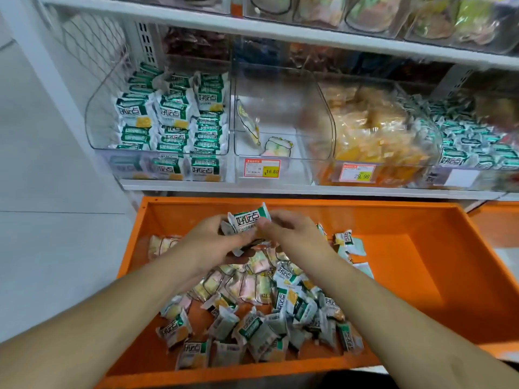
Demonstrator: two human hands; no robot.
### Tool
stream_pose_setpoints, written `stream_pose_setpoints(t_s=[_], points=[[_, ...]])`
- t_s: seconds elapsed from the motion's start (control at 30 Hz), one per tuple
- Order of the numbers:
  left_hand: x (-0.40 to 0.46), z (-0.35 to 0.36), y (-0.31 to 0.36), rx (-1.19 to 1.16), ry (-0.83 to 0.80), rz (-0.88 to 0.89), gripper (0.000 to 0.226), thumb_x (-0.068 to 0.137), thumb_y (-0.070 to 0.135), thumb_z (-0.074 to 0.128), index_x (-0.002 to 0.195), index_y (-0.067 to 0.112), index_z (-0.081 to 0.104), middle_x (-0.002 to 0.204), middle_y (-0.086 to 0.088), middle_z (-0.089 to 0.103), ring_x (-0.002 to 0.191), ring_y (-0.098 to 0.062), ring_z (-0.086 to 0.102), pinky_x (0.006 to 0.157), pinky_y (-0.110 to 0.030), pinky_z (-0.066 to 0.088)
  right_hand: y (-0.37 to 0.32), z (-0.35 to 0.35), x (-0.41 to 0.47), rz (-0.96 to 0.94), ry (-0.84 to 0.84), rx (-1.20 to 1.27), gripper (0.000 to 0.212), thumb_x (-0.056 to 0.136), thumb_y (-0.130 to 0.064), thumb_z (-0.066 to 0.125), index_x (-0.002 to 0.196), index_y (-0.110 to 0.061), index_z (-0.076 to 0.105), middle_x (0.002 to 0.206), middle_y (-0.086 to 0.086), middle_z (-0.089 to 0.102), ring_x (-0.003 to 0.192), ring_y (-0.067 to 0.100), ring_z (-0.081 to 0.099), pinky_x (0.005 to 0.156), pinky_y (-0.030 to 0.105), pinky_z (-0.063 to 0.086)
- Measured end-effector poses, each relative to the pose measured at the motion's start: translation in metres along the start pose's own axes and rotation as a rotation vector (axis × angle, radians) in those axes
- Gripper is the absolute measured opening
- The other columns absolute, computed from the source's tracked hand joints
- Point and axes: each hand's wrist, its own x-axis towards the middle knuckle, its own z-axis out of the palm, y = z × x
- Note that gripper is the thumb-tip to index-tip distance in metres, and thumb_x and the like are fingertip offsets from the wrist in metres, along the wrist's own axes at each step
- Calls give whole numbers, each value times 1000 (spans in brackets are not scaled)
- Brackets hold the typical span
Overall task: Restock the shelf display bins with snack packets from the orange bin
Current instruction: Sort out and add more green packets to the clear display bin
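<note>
Dozens of packets [252,310] lie loose in the orange bin [407,265] at lower centre. Left hand [213,240] and right hand [292,231] together pinch a green-and-white packet [248,219] above it. Upper left, one shelf bin [95,119] looks nearly full; the middle bin [283,96] holds two packets, so plenty remains.

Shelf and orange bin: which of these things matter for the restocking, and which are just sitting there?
Part of the job:
- orange bin with loose packets
- green-and-white packet, held by left hand and right hand
- clear bin of matching packets
- nearly empty clear bin

Just there:
- price tags
- yellow snack bin
- top-shelf bins
</note>
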Motion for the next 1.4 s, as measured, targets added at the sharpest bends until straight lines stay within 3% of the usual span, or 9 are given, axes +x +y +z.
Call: stream_pose_setpoints(t_s=[0.27, 0.43, 0.53, 0.73, 0.9, 1.03, 1.2, 1.3, 1.4], points=[[27, 3, -55, 151, 115, -182, 41, 81, 27, 91, 112, 21, 65, 119, -3, 73, 95, -20, 75, 81, -36, 65, 119, -10, 27, 326, -169, -405, 21, 97, -19, 66, 117, -25, 68, 110, 5, 73, 71, 18, 63, 62, 28, 47], [33, 4, -87, 212, 111, -259, 80, 82, 39, 89, 150, 24, 48, 150, 4, 52, 119, -21, 59, 105, -39, 49, 178, -7, 35, 408, -272, -665, 39, 95, -32, 75, 130, -21, 64, 123, 3, 70, 108, 23, 68, 90, 33, 55], [32, 3, -99, 265, 102, -282, 90, 85, 40, 86, 159, 24, 39, 162, 0, 43, 141, -27, 47, 111, -40, 40, 200, 2, 35, 416, -322, -811, 38, 87, -36, 77, 121, -23, 63, 114, 2, 70, 102, 23, 66, 91, 37, 58], [35, 5, -102, 205, 100, -301, 82, 87, 34, 85, 156, 23, 43, 161, -2, 45, 141, -26, 48, 106, -36, 40, 197, 12, 42, 410, -349, -927, 30, 89, -28, 72, 116, -19, 66, 110, 6, 72, 101, 27, 66, 100, 39, 49], [26, 1, -81, 38, 139, -263, 106, 54, 49, 101, 145, 39, 48, 150, 5, 55, 106, -19, 73, 94, -43, 60, 143, -12, 47, 404, -197, -521, 25, 88, -12, 73, 110, -17, 60, 83, 6, 66, 61, 18, 56, 56, 29, 45], [3, -4, -37, -79, 137, -219, 53, 91, 6, 80, 131, 24, 50, 126, -3, 61, 55, -4, 72, 53, -25, 61, 57, -37, 39, 320, -86, 42, 25, 93, -1, 75, 114, -6, 62, 93, 10, 73, 67, 18, 69, 69, 36, 62], [-30, -12, 14, -86, 96, -43, 43, 86, 3, 82, 117, 24, 61, 115, -12, 71, 104, -41, 75, 95, -64, 57, -27, -41, -1, 59, -126, 248, 26, 97, -12, 74, 122, -13, 68, 107, 10, 79, 97, 37, 74, 91, 50, 59], [-53, -12, 35, -94, 57, 37, 40, 91, 3, 78, 125, 20, 64, 116, -14, 76, 103, -41, 75, 87, -55, 61, -48, -26, -28, -74, -101, 81, 15, 97, -33, 75, 111, -27, 72, 98, 8, 76, 91, 24, 72, 82, 42, 51], [-70, -24, 43, -168, 0, 69, 44, 91, 5, 73, 132, 13, 59, 123, -21, 72, 115, -52, 67, 83, -51, 53, -56, -9, -42, -154, -27, -4, 33, 96, -45, 73, 102, -13, 63, 92, 23, 54, 75, 21, 49, 72, 38, 43]])
